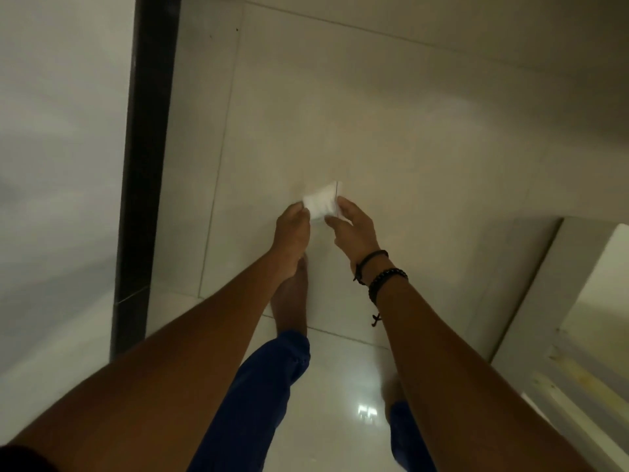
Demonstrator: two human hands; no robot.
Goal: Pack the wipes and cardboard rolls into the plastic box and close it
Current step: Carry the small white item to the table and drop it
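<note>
From my remote seat, starting at the left edge, I see a pale wall and a dark vertical door-frame strip [146, 165], then the glossy pale tiled floor [408, 148] filling the middle. My left hand [292, 229] is stretched out over that floor, its grip pinched together on the left edge of a small white folded wipe [322, 202]. My right hand [354, 229], with black beaded bracelets [386, 279] at the wrist, has its grip pinched on the wipe's right edge. So the wipe hangs in the air between both hands, above the tiles and above a bare foot [291, 301] and blue trouser legs [265, 386].

I judge the step in hand to be tidying or folding this wipe before it goes into the box. To do it well I would keep both pinches light and level, so the soft sheet stays flat and does not sag or slip, then pass it to one hand for carrying.

At the far right stands a pale ledge or cabinet edge [558, 321]; I cannot tell what it is. No plastic box, lid or cardboard rolls are in view, so I cannot say what the box holds; by my reckoning the packing is far from finished.
</note>
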